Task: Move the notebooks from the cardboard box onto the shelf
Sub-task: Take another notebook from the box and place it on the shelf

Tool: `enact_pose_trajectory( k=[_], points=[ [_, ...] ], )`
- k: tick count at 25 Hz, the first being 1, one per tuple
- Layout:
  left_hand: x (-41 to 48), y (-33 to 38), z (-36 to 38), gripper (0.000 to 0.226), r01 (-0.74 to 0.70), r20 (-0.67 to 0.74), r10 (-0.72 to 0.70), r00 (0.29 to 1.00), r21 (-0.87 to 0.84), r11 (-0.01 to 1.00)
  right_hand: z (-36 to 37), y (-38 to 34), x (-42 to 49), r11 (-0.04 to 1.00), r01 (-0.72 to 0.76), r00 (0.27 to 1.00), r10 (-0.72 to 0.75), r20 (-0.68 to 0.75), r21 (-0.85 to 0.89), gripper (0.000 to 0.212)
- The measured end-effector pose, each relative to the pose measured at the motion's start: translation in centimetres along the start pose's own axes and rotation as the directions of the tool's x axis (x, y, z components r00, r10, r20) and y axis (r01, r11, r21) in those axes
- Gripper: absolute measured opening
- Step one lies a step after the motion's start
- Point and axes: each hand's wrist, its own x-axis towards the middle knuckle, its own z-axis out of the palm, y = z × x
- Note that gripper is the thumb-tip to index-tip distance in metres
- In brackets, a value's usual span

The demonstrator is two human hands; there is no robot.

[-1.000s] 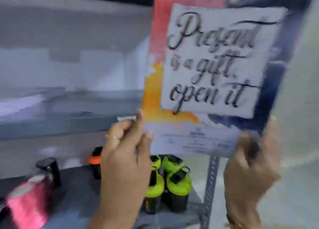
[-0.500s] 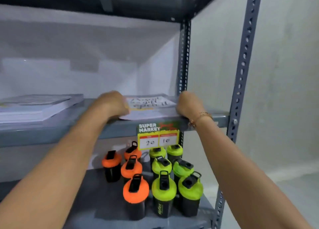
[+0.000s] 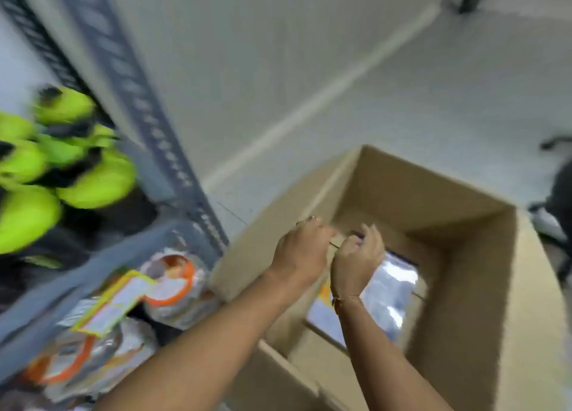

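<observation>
An open cardboard box [image 3: 464, 287] stands on the floor to the right of the grey shelf [image 3: 93, 262]. Inside it lies a notebook [image 3: 390, 290] in shiny plastic wrap with a dark blue edge. Both my hands are lowered into the box's mouth, close together. My left hand [image 3: 301, 251] has bent fingers near the box's left wall. My right hand [image 3: 356, 260], with a thin bracelet at the wrist, curls its fingers at the notebook's upper left corner. Motion blur hides whether either hand grips it.
Several bottles with lime-green lids [image 3: 62, 163] stand on a shelf board at left. Below them lie plastic-wrapped items with orange rims [image 3: 173, 280] and a yellow price tag [image 3: 114, 302]. A perforated grey shelf post [image 3: 148, 122] runs beside the box. A dark object [image 3: 560, 194] sits at far right.
Half a second ago both hands pressed a notebook flat on the upper shelf board. My view has swung down and right, and both hands are now inside the cardboard box.
</observation>
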Motion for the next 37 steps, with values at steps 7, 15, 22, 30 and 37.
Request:
enact_pose_trajectory(
  k=[7,15,22,30,37],
  points=[
    [1.6,-1.7,26.4,0.052,0.336,0.642,-0.362,0.676,0.169,0.927,-5.8,21.9,0.3,0.352,-0.765,0.433,0.901,-0.027,-0.538,0.058],
    [2.5,-0.7,27.2,0.039,0.541,0.463,-0.581,0.669,0.233,0.808,-4.3,22.0,-0.6,0.419,-0.759,0.559,0.812,-0.167,-0.499,0.040],
    [2.8,1.1,15.8,0.028,0.325,0.359,-0.345,0.867,0.117,0.938,-6.2,13.3,0.9,0.604,-0.737,0.675,0.685,-0.275,-0.303,0.035],
    [-6.5,-2.0,-8.6,0.040,-0.065,-0.749,-0.002,0.662,-0.060,0.996,-6.3,-12.2,-1.8,0.830,0.242,0.938,-0.068,-0.340,0.502,0.038],
    [-21.7,-8.7,-30.6,0.040,0.206,-0.996,-0.068,0.058,-0.055,0.977,-4.7,-37.4,-12.4,0.510,0.634,0.726,-0.652,-0.219,0.581,0.059]
  ],
)
